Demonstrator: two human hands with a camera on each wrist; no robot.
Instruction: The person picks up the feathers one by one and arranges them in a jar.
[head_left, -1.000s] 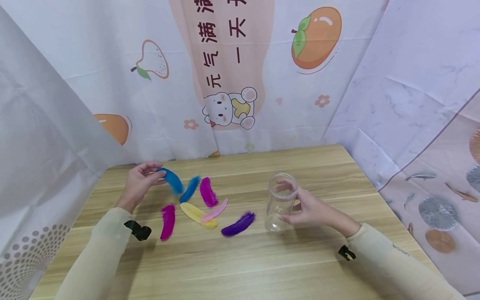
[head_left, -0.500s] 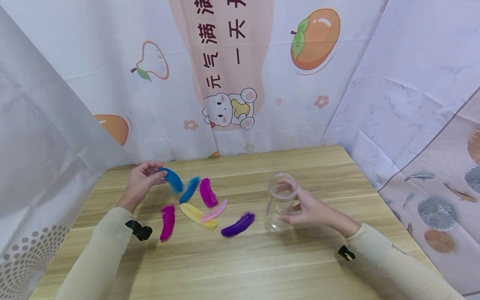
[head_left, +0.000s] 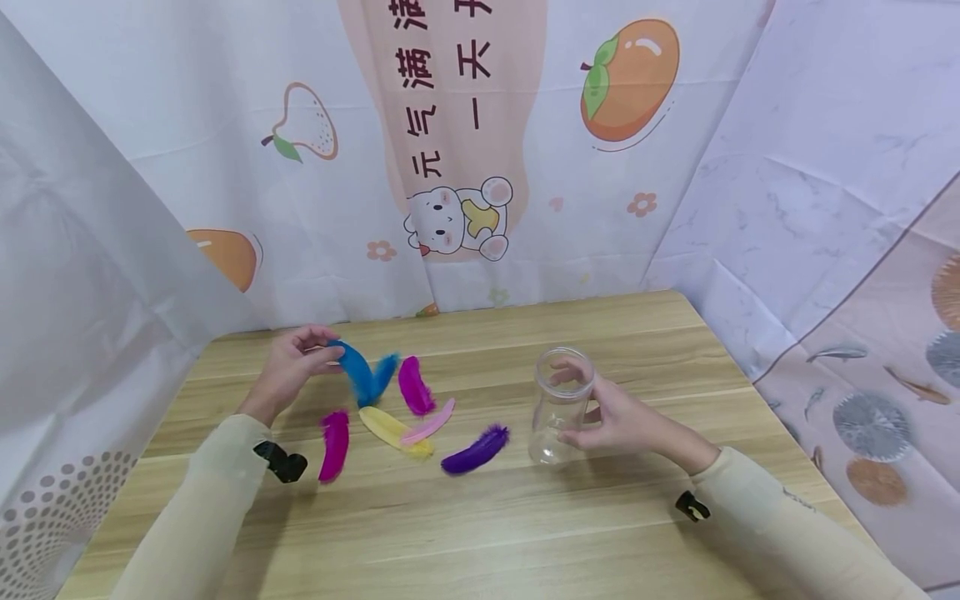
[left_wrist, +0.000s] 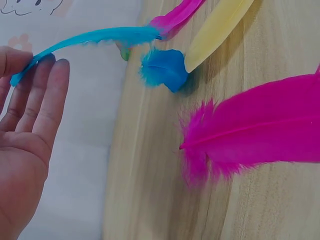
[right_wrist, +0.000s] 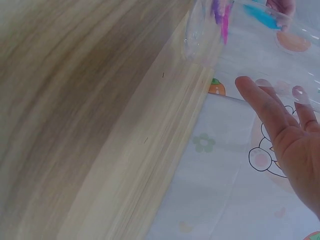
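Between thumb and fingers, my left hand (head_left: pixel 292 365) pinches one end of a blue feather (head_left: pixel 356 367); in the left wrist view this feather (left_wrist: pixel 100 36) stretches out from the fingertips above the table. Below it lies a second blue feather (head_left: pixel 384 375), which it overlaps in the head view. My right hand (head_left: pixel 618 412) grips a clear jar (head_left: pixel 558 417) from its right side; the jar's mouth faces up. In the right wrist view the fingers (right_wrist: pixel 265 102) lie along the clear wall. No feather shows inside the jar.
Around the table's (head_left: pixel 450 533) left half lie a magenta feather (head_left: pixel 335 446), another magenta one (head_left: pixel 415 386), a yellow feather (head_left: pixel 386 427), a pale pink feather (head_left: pixel 429 423) across it, and a purple feather (head_left: pixel 476 450). A printed curtain (head_left: pixel 315 208) hangs behind the table.
My left hand has moved slightly to the right with the blue feather, which now overlaps the other blue one in the head view. The right hand and jar stay in place.
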